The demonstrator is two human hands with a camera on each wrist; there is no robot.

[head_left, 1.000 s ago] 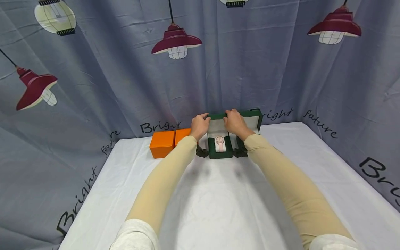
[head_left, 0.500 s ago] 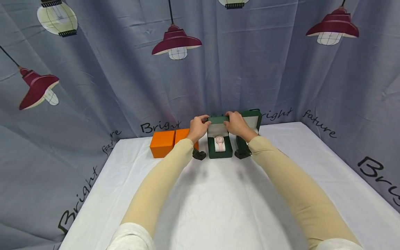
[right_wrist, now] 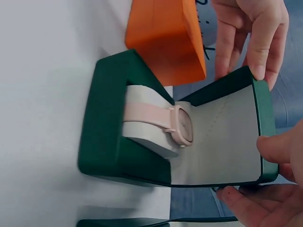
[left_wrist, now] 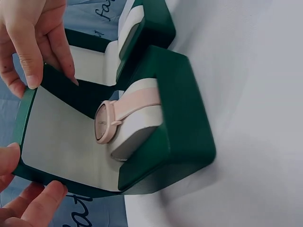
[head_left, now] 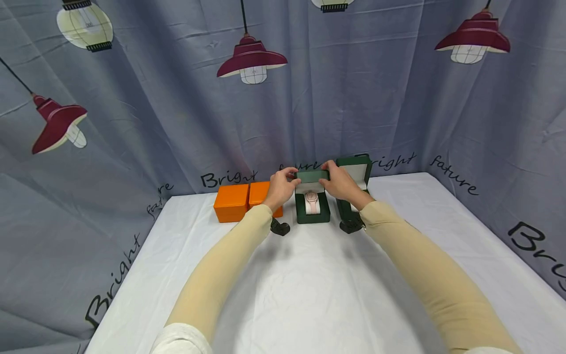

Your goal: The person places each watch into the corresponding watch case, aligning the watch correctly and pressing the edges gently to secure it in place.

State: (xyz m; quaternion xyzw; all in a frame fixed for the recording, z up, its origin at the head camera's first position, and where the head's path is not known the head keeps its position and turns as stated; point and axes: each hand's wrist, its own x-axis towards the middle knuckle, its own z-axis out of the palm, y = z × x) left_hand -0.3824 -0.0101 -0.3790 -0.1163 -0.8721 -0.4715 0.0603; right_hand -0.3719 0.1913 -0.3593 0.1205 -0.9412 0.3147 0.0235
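Observation:
A green watch box (head_left: 325, 216) stands at the back middle of the table, its lid (head_left: 311, 176) raised and leaning forward over the base. Inside, a pink wristwatch (head_left: 312, 199) is wrapped round a white cushion (left_wrist: 144, 127); its face points toward the lid's pale lining. My left hand (head_left: 280, 188) grips the lid's left corner, thumb on the front edge and fingers at the side. At the opposite corner my right hand (head_left: 344, 187) holds the lid the same way, thumb in front, as the right wrist view shows with the right hand (right_wrist: 279, 184) at the lid edge.
To the right is a second green box (head_left: 361, 169) with its lid up, partly behind my right hand. Two orange boxes (head_left: 232, 202) sit on the left. A grey-blue curtain (head_left: 185, 108) hangs behind the white-covered table (head_left: 305, 295).
Both hands have drawn the lid forward and down, tilting it further over the watch; more of its green top now shows. The base and the other boxes stay in place.

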